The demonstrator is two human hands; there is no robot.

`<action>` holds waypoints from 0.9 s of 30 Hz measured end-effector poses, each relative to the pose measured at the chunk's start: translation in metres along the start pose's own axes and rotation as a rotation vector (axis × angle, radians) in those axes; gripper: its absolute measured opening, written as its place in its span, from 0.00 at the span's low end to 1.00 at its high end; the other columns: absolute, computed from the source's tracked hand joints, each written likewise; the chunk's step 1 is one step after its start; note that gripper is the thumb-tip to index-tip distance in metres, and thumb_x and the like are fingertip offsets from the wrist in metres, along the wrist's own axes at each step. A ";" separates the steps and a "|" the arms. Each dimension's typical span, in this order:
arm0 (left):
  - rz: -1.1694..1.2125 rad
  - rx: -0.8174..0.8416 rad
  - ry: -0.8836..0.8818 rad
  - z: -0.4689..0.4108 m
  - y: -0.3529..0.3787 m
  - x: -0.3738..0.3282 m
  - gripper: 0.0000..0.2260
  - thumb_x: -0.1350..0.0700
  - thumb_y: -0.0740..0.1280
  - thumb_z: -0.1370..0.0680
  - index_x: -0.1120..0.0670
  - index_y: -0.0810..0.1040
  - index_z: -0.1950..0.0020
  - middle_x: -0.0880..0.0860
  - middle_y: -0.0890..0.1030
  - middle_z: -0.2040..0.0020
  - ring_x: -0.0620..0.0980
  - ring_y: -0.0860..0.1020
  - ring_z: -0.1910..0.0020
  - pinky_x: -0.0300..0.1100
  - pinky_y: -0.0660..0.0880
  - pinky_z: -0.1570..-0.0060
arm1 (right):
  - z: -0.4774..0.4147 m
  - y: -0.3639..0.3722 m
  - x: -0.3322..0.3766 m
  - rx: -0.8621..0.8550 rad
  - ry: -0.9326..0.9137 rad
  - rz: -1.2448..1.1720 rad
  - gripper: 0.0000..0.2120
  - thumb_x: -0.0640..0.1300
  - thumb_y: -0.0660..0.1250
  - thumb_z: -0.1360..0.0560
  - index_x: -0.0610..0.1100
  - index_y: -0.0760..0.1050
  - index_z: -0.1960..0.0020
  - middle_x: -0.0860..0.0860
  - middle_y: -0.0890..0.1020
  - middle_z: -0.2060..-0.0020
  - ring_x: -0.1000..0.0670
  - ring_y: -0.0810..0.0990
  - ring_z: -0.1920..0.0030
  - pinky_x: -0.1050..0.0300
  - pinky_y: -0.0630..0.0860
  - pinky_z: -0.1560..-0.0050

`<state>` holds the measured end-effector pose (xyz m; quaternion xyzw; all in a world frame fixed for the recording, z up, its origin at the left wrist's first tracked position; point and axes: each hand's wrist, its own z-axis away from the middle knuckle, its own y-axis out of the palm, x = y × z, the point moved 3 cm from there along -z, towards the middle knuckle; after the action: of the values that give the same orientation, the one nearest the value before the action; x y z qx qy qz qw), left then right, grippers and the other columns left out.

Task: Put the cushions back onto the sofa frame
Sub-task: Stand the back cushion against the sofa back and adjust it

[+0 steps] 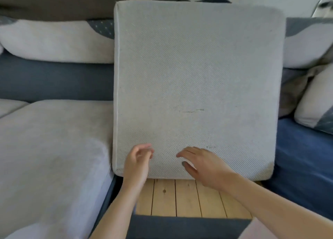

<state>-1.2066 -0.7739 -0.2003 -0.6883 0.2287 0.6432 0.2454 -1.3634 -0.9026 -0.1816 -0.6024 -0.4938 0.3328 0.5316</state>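
A: Hands?
B: Left hand (137, 164) loosely curled, holding nothing; right hand (203, 168) relaxed, fingers out; both by the lower edge of the cushion (198, 76).
A: Cushion?
B: Tilted up over bare slats (180, 199), seat (50, 139) to its left, blue frame (302, 157) right.

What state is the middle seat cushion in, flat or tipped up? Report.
Tipped up: the seat cushion shows its broad face to the camera, with wooden slats bare below it.
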 end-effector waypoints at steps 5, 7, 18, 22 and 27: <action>-0.252 0.014 0.444 -0.047 0.017 -0.098 0.11 0.62 0.66 0.21 0.45 0.78 0.52 0.44 0.83 0.54 0.41 0.80 0.53 0.36 0.74 0.49 | -0.027 -0.064 -0.045 -0.096 0.181 -0.110 0.17 0.50 0.57 0.17 0.51 0.69 0.29 0.57 0.72 0.32 0.55 0.74 0.36 0.60 0.73 0.38; -0.390 0.002 0.561 -0.071 0.027 -0.132 0.10 0.61 0.66 0.21 0.43 0.77 0.53 0.42 0.81 0.54 0.39 0.79 0.53 0.32 0.72 0.52 | -0.045 -0.082 -0.064 -0.150 0.223 -0.133 0.16 0.49 0.58 0.17 0.50 0.72 0.31 0.57 0.73 0.33 0.55 0.74 0.37 0.60 0.73 0.39; -0.987 -0.073 1.141 -0.257 0.099 -0.245 0.15 0.53 0.62 0.23 0.57 0.79 0.40 0.54 0.80 0.43 0.58 0.78 0.43 0.54 0.75 0.44 | -0.210 -0.166 -0.177 -0.542 0.281 -0.003 0.23 0.51 0.56 0.18 0.50 0.61 0.24 0.53 0.59 0.23 0.52 0.55 0.23 0.49 0.53 0.24; -0.974 -0.128 1.234 -0.332 0.133 -0.277 0.20 0.54 0.62 0.20 0.59 0.72 0.30 0.57 0.73 0.31 0.57 0.71 0.31 0.54 0.67 0.31 | -0.275 -0.204 -0.222 -0.630 0.256 0.182 0.25 0.50 0.51 0.16 0.49 0.53 0.21 0.51 0.49 0.20 0.50 0.43 0.21 0.50 0.39 0.23; -0.889 -0.180 1.169 -0.372 0.183 -0.324 0.22 0.51 0.59 0.18 0.58 0.66 0.25 0.56 0.69 0.27 0.54 0.66 0.27 0.57 0.59 0.26 | -0.324 -0.266 -0.266 -0.669 0.343 0.169 0.25 0.52 0.49 0.16 0.51 0.53 0.20 0.50 0.52 0.21 0.48 0.44 0.21 0.47 0.38 0.23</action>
<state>-1.0560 -1.1509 0.1345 -0.9637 -0.0318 0.0277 0.2635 -1.2050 -1.2696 0.1122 -0.8281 -0.4275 0.0905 0.3511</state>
